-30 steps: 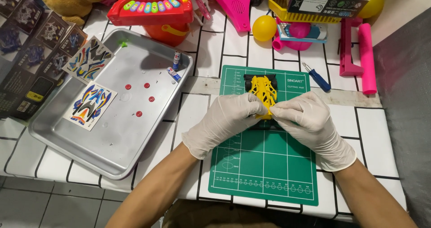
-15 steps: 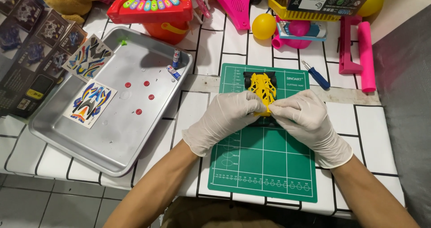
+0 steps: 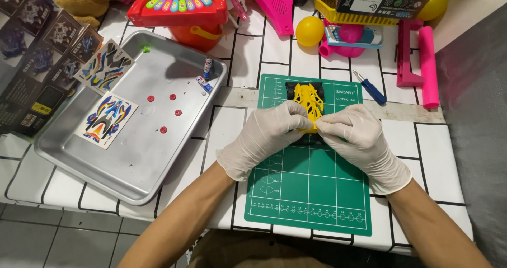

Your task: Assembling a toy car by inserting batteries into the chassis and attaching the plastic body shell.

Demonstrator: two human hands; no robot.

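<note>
Little is changed from half a second ago: the yellow toy car (image 3: 308, 100) is still gripped at its near end by both gloved hands, and only a slight shift of the view is noticed. The left hand (image 3: 265, 134) is closed narrowly on the car's near left side, and the right hand (image 3: 355, 136) is pinched on its near right side, fingertips meeting at the body. The car is held low over the far part of the green cutting mat (image 3: 309, 178), whose near half is left bare.

In the metal tray (image 3: 132, 167) to the left, two sticker sheets (image 3: 107, 119), several small red discs (image 3: 163, 129) and two small batteries (image 3: 204, 76) are kept; much of its floor is uncovered.

A blue-handled screwdriver (image 3: 371, 88) is laid just right of the mat. Toys are crowded along the far edge of the bench (image 3: 438, 141). Open bench is seen between tray and mat, and the near edge lies close below the mat.
</note>
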